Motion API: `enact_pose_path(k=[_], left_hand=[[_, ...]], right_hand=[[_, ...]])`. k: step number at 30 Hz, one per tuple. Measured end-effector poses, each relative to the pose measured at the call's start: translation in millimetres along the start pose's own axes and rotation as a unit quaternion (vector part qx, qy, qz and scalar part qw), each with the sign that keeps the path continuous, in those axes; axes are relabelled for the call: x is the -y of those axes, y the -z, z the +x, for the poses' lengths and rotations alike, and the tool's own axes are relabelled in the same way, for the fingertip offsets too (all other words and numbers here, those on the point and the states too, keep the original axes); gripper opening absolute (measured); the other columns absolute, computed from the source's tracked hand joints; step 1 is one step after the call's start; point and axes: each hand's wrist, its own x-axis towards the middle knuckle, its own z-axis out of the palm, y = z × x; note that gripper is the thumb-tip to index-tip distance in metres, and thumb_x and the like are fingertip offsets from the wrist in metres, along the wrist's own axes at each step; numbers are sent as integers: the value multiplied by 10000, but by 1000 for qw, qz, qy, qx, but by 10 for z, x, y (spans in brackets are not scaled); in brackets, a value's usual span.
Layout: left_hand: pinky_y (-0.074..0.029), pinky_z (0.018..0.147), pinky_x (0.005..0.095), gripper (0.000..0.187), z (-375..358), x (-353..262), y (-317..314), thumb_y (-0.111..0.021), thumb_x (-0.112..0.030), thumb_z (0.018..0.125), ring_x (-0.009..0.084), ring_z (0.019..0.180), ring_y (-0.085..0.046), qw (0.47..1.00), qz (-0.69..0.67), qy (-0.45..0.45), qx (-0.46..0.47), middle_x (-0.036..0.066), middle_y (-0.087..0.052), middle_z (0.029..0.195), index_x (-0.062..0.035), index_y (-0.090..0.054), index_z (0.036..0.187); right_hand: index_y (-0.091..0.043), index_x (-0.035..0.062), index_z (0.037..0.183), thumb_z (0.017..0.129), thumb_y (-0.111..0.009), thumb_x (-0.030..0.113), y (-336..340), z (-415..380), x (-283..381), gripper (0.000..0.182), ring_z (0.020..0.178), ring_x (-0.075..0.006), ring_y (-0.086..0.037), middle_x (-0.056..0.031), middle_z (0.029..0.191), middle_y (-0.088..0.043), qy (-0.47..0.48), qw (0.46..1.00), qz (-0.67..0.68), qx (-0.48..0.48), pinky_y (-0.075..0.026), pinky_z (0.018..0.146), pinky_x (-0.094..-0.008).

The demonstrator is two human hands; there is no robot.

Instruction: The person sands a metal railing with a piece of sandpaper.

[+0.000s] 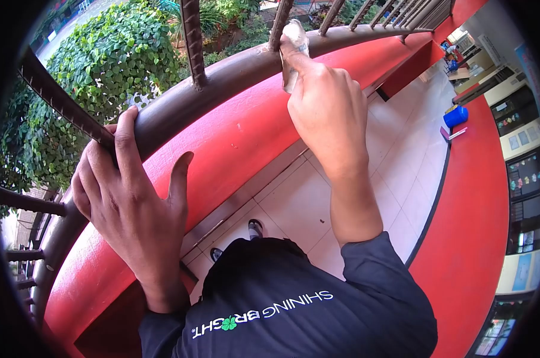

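My left hand rests against a dark brown pipe rail. Its index finger lies over the pipe and its thumb sticks out to the side, with the other fingers beside a ribbed upright bar. My right hand is closed on a crumpled whitish cloth, pressed against the same rail farther along. The cloth sits close to the foot of another ribbed bar. Part of the cloth hangs below my fingers; the fingertips are partly hidden behind the hand.
Below the rail runs a glossy red ledge. Pale floor tiles extend along a corridor, where a blue bucket stands by a red wall. Leafy green plants grow beyond the bars. My sandalled feet are below me.
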Motion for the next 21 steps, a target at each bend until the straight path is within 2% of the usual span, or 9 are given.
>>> enact_pose_path(k=[3,5,6,9,11,13,15,17,21], left_hand=[[-365,1134,522,767,-4,-13,-4,-833,-483,810,392,1294,-544,1000,17,6,-1,179,-584,1351,-247,-554,1485],[-365,1135,519,771,-1,-23,-17,-834,-489,808,392,1297,-544,1000,18,7,-3,178,-585,1358,-247,-554,1485],[-366,1135,516,775,-7,-26,-20,-835,-494,806,392,1299,-545,1000,21,6,-6,178,-587,1366,-248,-553,1485],[-363,1140,518,772,-13,-8,-31,-833,-490,810,395,1306,-541,1000,12,4,-6,177,-584,1380,-254,-549,1488],[-361,1141,524,769,-10,-12,-45,-828,-494,813,398,1307,-540,1000,14,12,-7,176,-585,1382,-261,-546,1489],[-364,1138,530,775,-3,-31,-23,-828,-503,807,402,1303,-542,1000,10,5,-11,179,-590,1369,-261,-548,1488],[-364,1138,529,778,-5,-26,-18,-825,-505,808,404,1302,-541,1000,18,5,-14,181,-595,1357,-250,-548,1490],[-357,1144,529,768,-12,-8,-22,-813,-499,827,405,1305,-538,1000,24,6,-2,182,-593,1355,-244,-538,1497],[-356,1147,523,783,-15,-34,-31,-828,-509,805,405,1293,-544,1000,8,7,-9,181,-593,1342,-250,-548,1488]], right_hand=[[-747,171,1284,951,-552,94,-51,1,-4,393,812,-466,-673,-255,856,-686,-13,999,-49,14,-545,738,-537],[-737,181,1303,945,-559,90,-135,165,-108,410,786,-458,-678,-251,821,-680,21,998,30,-41,-550,744,-534],[-723,130,1314,954,-554,88,-147,163,-121,400,766,-421,-733,-223,790,-719,59,997,4,-53,-586,671,-529],[-761,108,1216,955,-542,81,-50,-27,36,342,800,-427,-729,-232,813,-719,7,999,-36,-10,-592,714,-513],[-759,108,1217,960,-542,89,-112,87,-26,338,797,-427,-729,-237,816,-717,12,999,-21,-26,-592,721,-517],[-750,175,1276,923,-547,67,-113,226,-71,422,845,-451,-692,-245,869,-696,13,999,33,-30,-564,789,-520],[-751,168,1272,921,-553,69,-17,82,26,415,857,-456,-690,-252,881,-694,2,999,20,-27,-562,800,-523],[-756,150,1250,936,-538,82,46,-16,126,388,928,-451,-697,-246,959,-716,-63,995,-38,62,-562,827,-528],[-716,190,1334,941,-540,96,-105,181,-73,440,908,-456,-699,-260,933,-712,6,999,42,-4,-559,833,-541]])
